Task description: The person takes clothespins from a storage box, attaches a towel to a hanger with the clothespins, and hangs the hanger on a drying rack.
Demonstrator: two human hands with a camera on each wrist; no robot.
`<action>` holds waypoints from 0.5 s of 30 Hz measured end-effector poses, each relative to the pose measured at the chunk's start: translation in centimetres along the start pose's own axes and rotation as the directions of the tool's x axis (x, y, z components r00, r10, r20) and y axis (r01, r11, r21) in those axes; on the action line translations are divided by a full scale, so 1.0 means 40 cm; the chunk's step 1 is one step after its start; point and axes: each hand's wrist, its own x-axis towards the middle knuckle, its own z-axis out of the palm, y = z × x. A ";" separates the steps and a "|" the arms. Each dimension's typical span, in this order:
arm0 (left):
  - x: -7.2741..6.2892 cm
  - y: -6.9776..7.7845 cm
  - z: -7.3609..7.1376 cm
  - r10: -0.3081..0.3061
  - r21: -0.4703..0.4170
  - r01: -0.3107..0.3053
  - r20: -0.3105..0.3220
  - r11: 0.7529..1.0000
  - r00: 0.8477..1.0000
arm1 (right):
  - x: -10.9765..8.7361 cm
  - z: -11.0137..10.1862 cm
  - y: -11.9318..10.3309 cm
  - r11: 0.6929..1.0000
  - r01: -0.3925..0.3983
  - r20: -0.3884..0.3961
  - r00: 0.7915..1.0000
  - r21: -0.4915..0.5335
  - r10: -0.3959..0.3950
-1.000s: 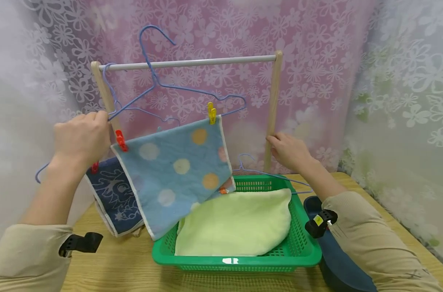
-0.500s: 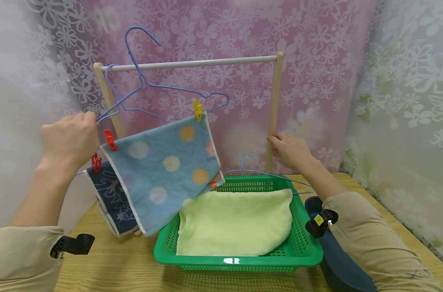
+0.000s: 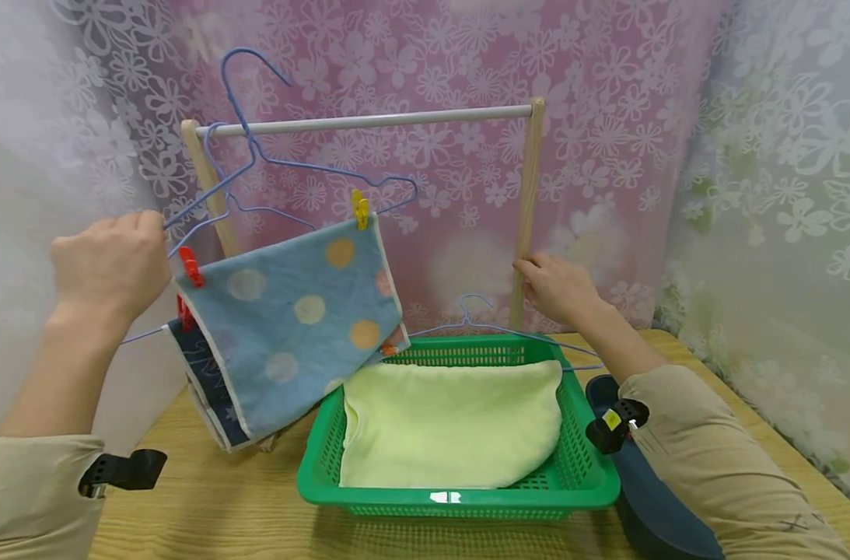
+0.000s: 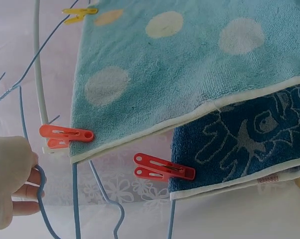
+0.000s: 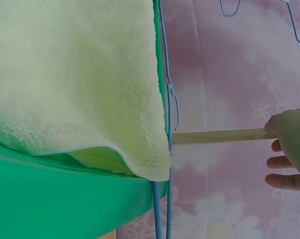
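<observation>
Far L, we see the L hand (image 3: 113, 264), fingers curled snugly round the L end of the front hanger (image 3: 251, 146). Just below-right of those fingers, a red clip (image 3: 190, 267) pinches the top L corner of our dotted towel (image 3: 285, 327); its top edge climbs R to a yellow clip (image 3: 359, 210), white-trimmed side edge slanting down. Behind it, lower than the L fingers, we spot the navy towel (image 3: 199, 362), mostly covered, w/ its own red peg (image 3: 184, 313). Up-right of the L fingers: the rear hanger (image 3: 208, 148), hooked on the bar (image 3: 383, 120) nr the L post (image 3: 204, 175). Front hanger's hook tops the bar in head view; contact, if any, we can't tell.

Btwn the hands and lower than both, the green basket (image 3: 459, 498) holds a pale-green towel (image 3: 452, 424). Plenty of room btwn the front hanger's R end and the R post (image 3: 528, 179): a long run of bar, our widest gap. Low L of the R fingers, a spare hanger (image 3: 464, 315) lines the basket's far edge.

And R: the R hand (image 3: 557, 288) pinches the R post, well below its top, other fingers loosely apart. Below the R wrist, a dark blue item (image 3: 659, 498) lies on the table (image 3: 243, 498), just beside the basket's R edge.
</observation>
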 end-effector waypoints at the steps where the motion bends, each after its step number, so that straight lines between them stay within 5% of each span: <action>1: 0.000 -0.002 -0.002 -0.006 0.004 0.006 0.010 1.000 1.000 | 0.000 -0.001 -0.001 1.000 0.000 0.003 1.000 -0.001 0.000; 8: -0.009 -0.016 -0.005 -0.035 0.018 0.034 0.080 0.999 0.996 | 0.000 -0.003 -0.002 1.000 -0.011 0.015 1.000 -0.002 0.011; 15: -0.020 -0.023 -0.001 -0.039 0.029 0.038 0.056 0.999 0.998 | 0.000 -0.002 -0.001 1.000 -0.010 0.010 1.000 0.000 0.010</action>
